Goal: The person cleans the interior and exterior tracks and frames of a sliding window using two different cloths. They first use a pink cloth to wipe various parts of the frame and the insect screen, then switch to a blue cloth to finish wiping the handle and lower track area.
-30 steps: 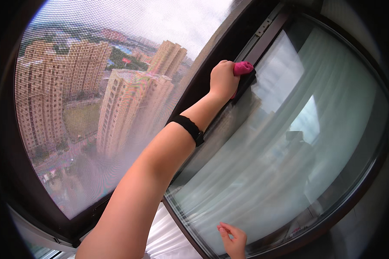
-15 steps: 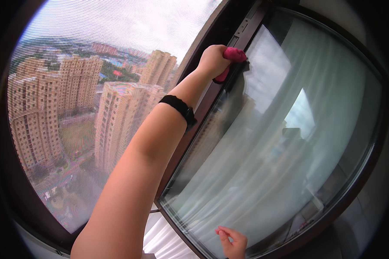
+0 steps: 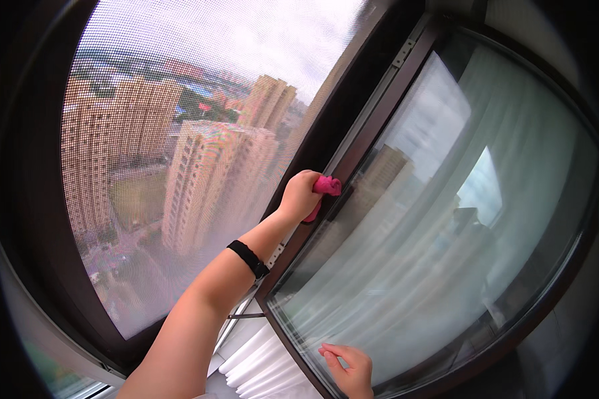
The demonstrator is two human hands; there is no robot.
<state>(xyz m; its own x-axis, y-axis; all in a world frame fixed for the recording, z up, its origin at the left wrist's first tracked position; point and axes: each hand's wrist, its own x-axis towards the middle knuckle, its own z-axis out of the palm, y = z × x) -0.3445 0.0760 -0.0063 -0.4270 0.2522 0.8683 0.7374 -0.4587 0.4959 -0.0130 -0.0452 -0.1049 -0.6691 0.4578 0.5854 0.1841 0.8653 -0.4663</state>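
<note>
My left hand [image 3: 300, 197], a black band [image 3: 248, 259] round its wrist, is closed round a bunched pink cloth [image 3: 327, 185]. The cloth lies against the dark side frame [image 3: 369, 136] of the opened window sash, on its hinged edge, and a second part of it shows below my fingers. Low in the view, my right hand [image 3: 350, 370] is before the sash's glass pane [image 3: 406, 266]. Its fingers curl loosely toward the thumb, with a gap between and nothing seen in them. Whether it touches the glass I cannot tell.
To the left, an insect screen [image 3: 146, 219] fills the window opening, with tall buildings beyond. Metal hinges [image 3: 403, 53] join sash and frame. A thin stay arm [image 3: 246, 316] spans the lower corner, above a white curtain [image 3: 269, 362]. Curtain folds and sky show in the glass.
My left hand has slid the pink cloth down along the sash frame, from near the upper hinge to about mid-height. My right hand has stayed nearly in place. The view has shifted slightly.
</note>
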